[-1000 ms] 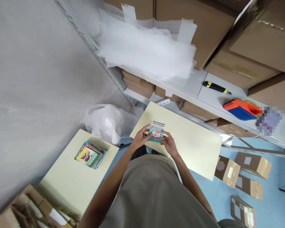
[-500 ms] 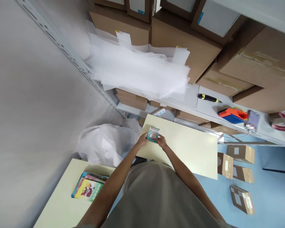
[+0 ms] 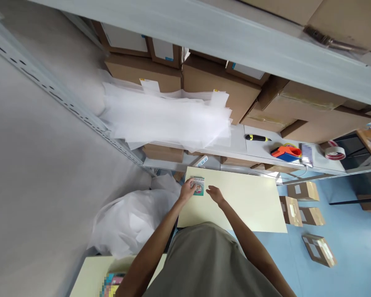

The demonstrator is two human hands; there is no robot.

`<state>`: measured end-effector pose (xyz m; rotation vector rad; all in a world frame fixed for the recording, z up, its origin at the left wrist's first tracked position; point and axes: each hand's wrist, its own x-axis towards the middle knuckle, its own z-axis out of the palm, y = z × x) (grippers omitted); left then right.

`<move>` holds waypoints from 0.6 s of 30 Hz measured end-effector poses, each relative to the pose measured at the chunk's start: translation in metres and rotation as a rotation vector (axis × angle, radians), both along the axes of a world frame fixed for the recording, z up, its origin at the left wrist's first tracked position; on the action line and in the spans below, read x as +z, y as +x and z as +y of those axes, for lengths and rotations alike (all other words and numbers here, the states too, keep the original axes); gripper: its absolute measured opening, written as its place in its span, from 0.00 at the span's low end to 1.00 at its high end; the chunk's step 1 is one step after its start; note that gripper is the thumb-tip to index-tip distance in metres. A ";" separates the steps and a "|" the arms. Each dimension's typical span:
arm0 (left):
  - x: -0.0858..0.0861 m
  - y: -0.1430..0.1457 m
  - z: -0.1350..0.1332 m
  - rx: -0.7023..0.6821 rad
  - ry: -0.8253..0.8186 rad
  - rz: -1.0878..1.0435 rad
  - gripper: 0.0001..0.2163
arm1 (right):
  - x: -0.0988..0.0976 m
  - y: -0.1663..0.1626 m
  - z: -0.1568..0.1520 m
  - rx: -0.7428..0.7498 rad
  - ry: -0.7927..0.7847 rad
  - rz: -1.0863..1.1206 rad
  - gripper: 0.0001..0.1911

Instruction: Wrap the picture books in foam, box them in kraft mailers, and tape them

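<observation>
A small, flat green-and-white printed book (image 3: 199, 190) with a round picture on its cover is over the left end of the cream table (image 3: 241, 202). My left hand (image 3: 188, 190) grips its left side, the thumb lying across the front. To the right, my right hand (image 3: 215, 194) is apart from the book, its fingers loosely bent and holding nothing. Whether the book rests on the tabletop or is held just above it, I cannot tell.
White foam sheets (image 3: 170, 119) lie on the shelf ahead, with a black-and-yellow cutter (image 3: 257, 137), an orange-and-blue tape dispenser (image 3: 286, 153) and a tape roll (image 3: 334, 152) to their right. A white bag (image 3: 132, 222) is at left. Cardboard boxes (image 3: 320, 249) stand on the floor.
My right hand has let go of the book and moved a little to the right. My left hand now reaches further over the cover. The head view has tilted up, showing more shelf.
</observation>
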<state>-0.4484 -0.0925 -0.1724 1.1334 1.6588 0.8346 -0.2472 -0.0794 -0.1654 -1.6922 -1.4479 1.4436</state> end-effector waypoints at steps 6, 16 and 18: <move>0.086 -0.038 0.047 0.141 0.637 0.176 0.11 | 0.063 0.014 0.041 -0.017 0.138 0.032 0.21; 0.158 -0.095 0.160 0.096 0.617 0.584 0.16 | 0.187 -0.056 0.110 0.070 0.507 0.206 0.24; 0.157 -0.102 0.168 0.094 0.589 0.585 0.11 | 0.191 -0.068 0.114 0.073 0.493 0.229 0.24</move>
